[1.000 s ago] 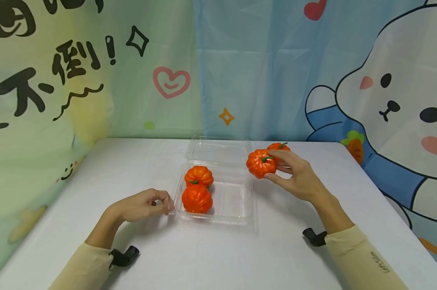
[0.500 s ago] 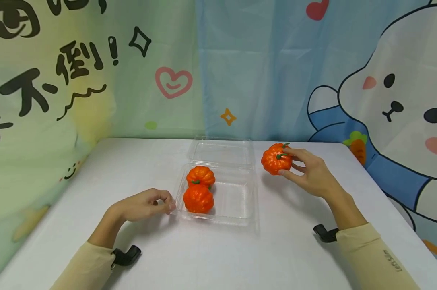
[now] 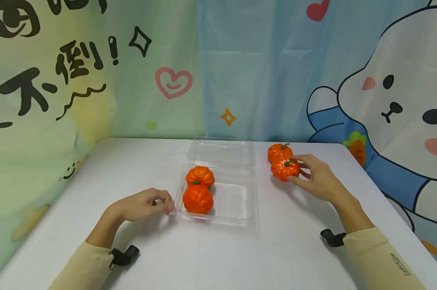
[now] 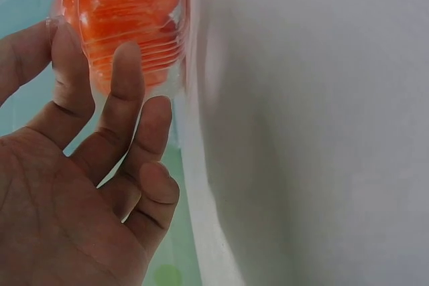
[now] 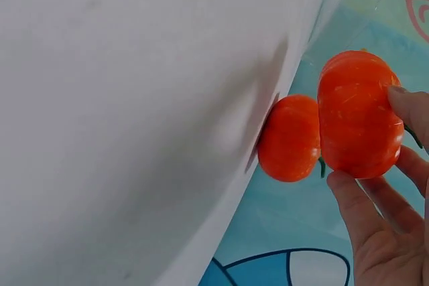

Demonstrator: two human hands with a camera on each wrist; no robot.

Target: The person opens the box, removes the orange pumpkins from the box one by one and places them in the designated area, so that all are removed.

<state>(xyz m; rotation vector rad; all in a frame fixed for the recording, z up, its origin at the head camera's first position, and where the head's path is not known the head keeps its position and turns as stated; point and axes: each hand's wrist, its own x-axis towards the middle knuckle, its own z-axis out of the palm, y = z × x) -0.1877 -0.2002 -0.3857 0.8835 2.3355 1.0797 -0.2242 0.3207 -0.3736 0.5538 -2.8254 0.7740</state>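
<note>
A clear plastic container lies open on the white table, with two orange toy pumpkins in its left half. My left hand pinches the container's near-left rim; in the left wrist view its fingers lie against the clear wall in front of a pumpkin. To the right of the container, my right hand grips a third pumpkin resting on the table. That pumpkin touches a fourth pumpkin behind it. The right wrist view shows the held pumpkin against the other one.
The container's hinged lid lies flat behind it. A printed cartoon cloth hangs along the table's far and left sides. The table's right edge runs close to my right forearm.
My right hand carried its pumpkin to the right, away from the container, and lowered it onto the table against the other loose pumpkin. My left hand stayed on the rim.
</note>
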